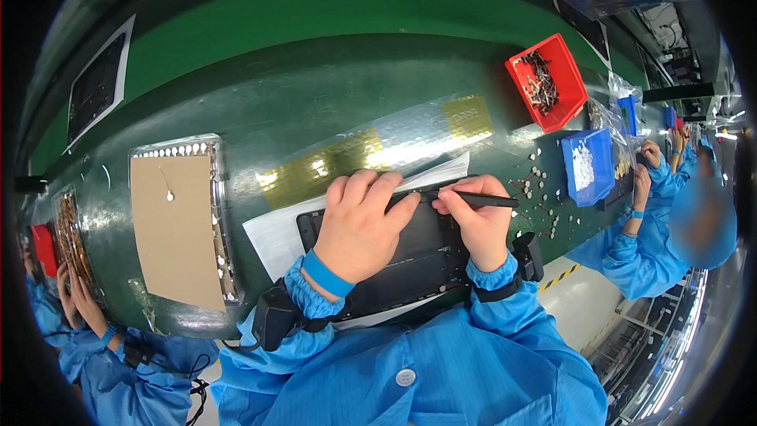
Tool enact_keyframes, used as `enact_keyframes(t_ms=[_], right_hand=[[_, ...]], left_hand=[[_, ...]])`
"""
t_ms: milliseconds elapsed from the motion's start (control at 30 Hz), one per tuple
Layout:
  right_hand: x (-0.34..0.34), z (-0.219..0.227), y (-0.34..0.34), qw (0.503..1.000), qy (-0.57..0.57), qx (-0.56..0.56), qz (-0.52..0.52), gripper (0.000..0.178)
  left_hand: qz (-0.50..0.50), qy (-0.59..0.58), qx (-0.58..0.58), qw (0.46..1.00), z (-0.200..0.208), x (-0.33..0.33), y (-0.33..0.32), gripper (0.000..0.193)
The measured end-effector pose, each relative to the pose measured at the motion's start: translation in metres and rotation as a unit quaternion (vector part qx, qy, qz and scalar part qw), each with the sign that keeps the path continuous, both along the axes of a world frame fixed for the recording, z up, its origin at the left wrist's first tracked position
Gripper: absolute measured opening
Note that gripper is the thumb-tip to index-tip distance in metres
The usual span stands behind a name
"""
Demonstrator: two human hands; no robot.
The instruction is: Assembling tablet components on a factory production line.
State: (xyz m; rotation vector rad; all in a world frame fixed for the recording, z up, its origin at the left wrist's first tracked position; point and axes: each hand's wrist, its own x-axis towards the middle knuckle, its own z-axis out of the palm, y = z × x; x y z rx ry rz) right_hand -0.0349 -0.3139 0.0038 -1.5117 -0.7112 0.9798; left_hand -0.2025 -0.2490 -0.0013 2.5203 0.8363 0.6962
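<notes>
A flat black tablet-like device (410, 270) lies on a white sheet (272, 235) in front of me. My left hand (359, 227) rests over its upper left part, fingers bent down near the far edge and thumb reaching right. What lies beneath those fingertips is hidden. Between the thumb and fingers of my right hand (479, 221) is a pair of slim black tweezers (493, 200). Their tips point left, close to my left thumb, at the device's far edge. Any small part at the tips is too small to make out.
Beyond the device lies a clear strip with yellow patches (323, 166). Cardboard (177, 229) covers a clear tray on the left. To the right are a red bin (569, 99), a blue bin (603, 159) and scattered small round parts (538, 181). Co-workers sit on both sides.
</notes>
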Motion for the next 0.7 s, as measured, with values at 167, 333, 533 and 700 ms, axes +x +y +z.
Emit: enact_keyframes(t_ms=[167,333,533,700], right_hand=[[-0.0013,0.0009,0.0005,1.000,-0.001,0.003,-0.002,0.016],[-0.0021,0.0003,0.0007,1.000,0.000,0.007,-0.005,0.015],[-0.0015,0.0018,0.0011,1.000,-0.002,0.011,-0.012,0.016],[-0.0011,-0.0029,-0.0002,0.998,-0.058,0.008,0.031,0.015]], left_hand=[[0.002,0.001,-0.001,1.000,0.0016,0.0012,0.0000,0.039],[0.014,0.011,0.013,1.000,0.0004,0.0033,-0.0013,0.038],[0.009,0.006,0.023,1.000,-0.0005,0.0016,0.0011,0.038],[0.077,-0.007,-0.008,0.997,0.0069,-0.0017,0.0011,0.032]])
